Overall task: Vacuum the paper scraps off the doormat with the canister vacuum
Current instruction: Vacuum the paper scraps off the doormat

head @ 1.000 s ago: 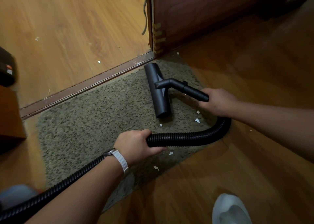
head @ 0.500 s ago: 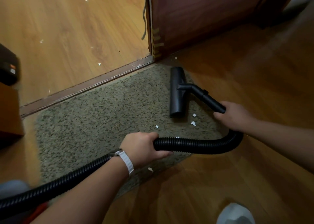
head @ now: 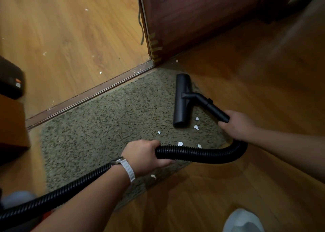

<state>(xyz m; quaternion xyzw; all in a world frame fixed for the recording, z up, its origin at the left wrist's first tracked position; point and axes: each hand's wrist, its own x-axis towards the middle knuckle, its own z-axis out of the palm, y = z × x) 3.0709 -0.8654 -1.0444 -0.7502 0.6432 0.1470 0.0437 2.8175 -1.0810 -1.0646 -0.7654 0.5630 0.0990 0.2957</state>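
Observation:
A grey-green shaggy doormat [head: 98,129] lies along the door threshold. The black vacuum floor nozzle [head: 182,99] rests on the mat's right end, lengthwise toward the door. My right hand [head: 235,124] grips the black wand just behind the nozzle. My left hand [head: 146,155] holds the ribbed black hose [head: 202,153], which loops from the wand and runs off to the lower left. Several white paper scraps [head: 196,127] lie on the mat between the nozzle and the hose; one more scrap [head: 153,176] sits below my left hand.
A dark wooden door [head: 202,20] stands at the top right above the threshold strip [head: 88,95]. Small scraps [head: 100,72] dot the lighter floor beyond. A dark object [head: 10,80] and a brown box [head: 12,126] sit at the left. A white-socked foot [head: 243,221] is at the lower right.
The nozzle has slid right along the mat, from its middle-right to its right end, and my right hand went with it. Both hands keep their hold.

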